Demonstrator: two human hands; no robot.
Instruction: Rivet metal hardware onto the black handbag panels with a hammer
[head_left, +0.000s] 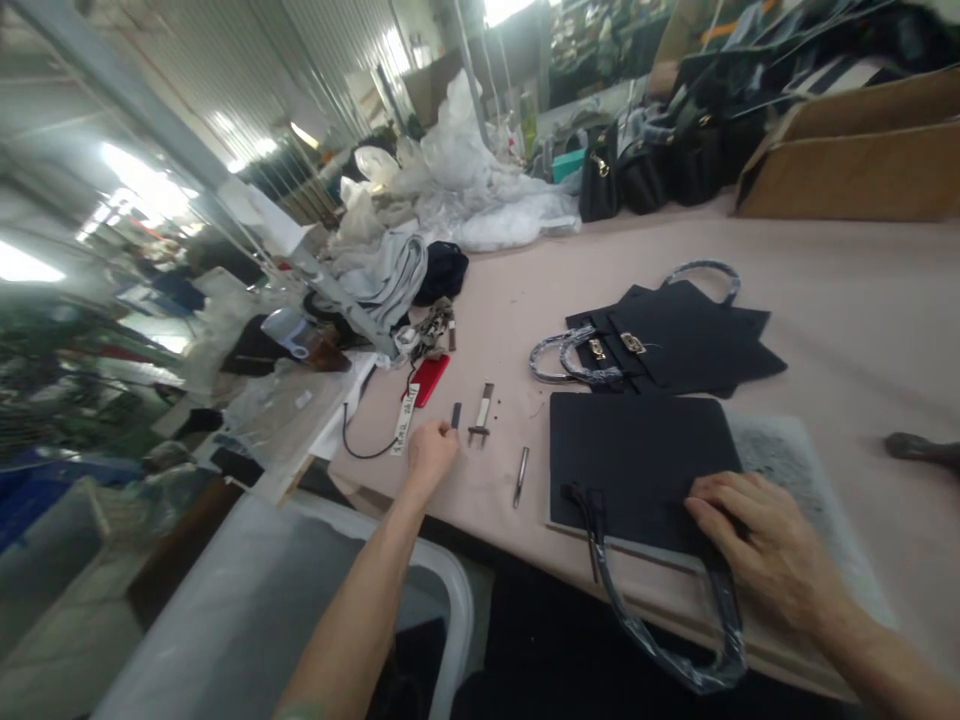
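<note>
Both bare forearms (352,610) are being extended over the near edge of a pale pink table (840,330), whose width is apparently being used to keep parts and tools apart. Farther back, black bag pieces (712,340) are being kept in an overlapping pile, probably to be out of the way. Nearer, one black panel (637,450) is being supported by a pale slab (780,450); its plastic-wrapped handle (626,605) is being left hanging past the table edge, presumably so that the panel is being kept flat. By the right hand (765,545), palm down with fingers loosely bent, the panel's right side is being covered, seemingly for steadiness; nothing is being gripped there. Between the left hand (431,455) and the panel, a forked tool (485,408) and a metal rod (520,478) are being kept, seemingly for easy reach. At the left hand's narrowed fingertips, a dark strip (456,414) is being touched; whether it is being pinched cannot be told.
</note>
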